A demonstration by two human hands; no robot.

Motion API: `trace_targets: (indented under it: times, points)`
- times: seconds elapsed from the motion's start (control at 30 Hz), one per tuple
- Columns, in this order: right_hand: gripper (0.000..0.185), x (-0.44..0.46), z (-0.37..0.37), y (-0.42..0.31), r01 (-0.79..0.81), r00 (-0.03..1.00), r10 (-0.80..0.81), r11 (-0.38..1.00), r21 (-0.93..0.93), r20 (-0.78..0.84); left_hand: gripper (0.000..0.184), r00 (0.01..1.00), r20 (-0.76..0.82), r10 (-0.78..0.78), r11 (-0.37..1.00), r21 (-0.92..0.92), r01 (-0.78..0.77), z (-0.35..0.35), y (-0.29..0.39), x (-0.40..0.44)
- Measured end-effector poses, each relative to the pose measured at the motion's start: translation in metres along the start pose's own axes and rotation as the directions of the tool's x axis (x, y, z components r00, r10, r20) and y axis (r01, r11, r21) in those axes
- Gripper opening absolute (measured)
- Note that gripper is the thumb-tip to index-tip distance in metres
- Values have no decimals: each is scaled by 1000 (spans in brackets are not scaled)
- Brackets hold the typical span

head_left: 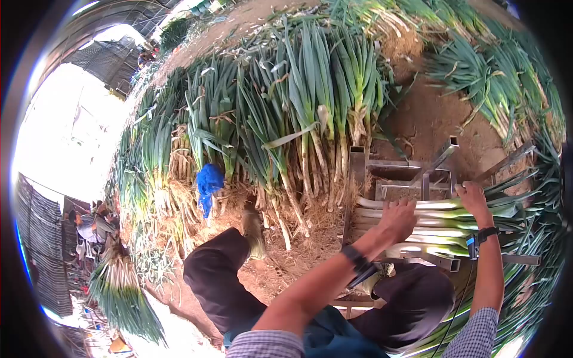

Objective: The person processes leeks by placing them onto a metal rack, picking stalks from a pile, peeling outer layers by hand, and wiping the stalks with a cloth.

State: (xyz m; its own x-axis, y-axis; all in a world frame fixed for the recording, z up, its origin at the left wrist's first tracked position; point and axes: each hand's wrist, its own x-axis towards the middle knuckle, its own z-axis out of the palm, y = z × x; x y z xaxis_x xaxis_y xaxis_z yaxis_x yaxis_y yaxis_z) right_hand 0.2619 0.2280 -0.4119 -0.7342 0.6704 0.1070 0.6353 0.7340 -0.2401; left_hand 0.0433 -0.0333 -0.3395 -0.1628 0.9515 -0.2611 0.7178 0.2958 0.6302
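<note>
A bundle of trimmed leeks (427, 222), white stalks to the left and green leaves to the right, lies across a metal frame (441, 164). My left hand (397, 221) rests over the white stalks, its fingers bent and close together against them. Further right, my right hand (474, 200) curls over the upper edge of the bundle, where the stalks turn green. Its fingertips are partly hidden. Black bands circle both wrists, and a small device with a cable sits at the right one.
Tall untrimmed leeks (322, 83) stand in rows ahead and to the left. A blue cloth or bag (209, 185) hangs among them. More leeks (483, 83) lie at the upper right. A leek bundle (122, 286) and people (95, 227) show at the lower left.
</note>
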Motion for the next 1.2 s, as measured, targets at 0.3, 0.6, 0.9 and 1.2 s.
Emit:
trace_targets:
  times: [0.3,0.6,0.9,1.2]
  points:
    - [36,18,-192,-142,-128,990,135,804,580,31,20,749,-439,-496,595,-800,-75,-106,-161,-223]
    - [23,-28,-226,-409,290,953,-257,636,715,-158,15,422,-487,-765,580,-806,121,-26,-381,-243]
    - [13,-43,-128,-471,329,912,-411,712,620,-12,52,485,-343,-805,578,-639,507,98,-441,-211]
    - [27,-33,-112,-467,374,898,-440,743,556,-16,25,405,-401,-822,477,-872,105,108,-364,-190]
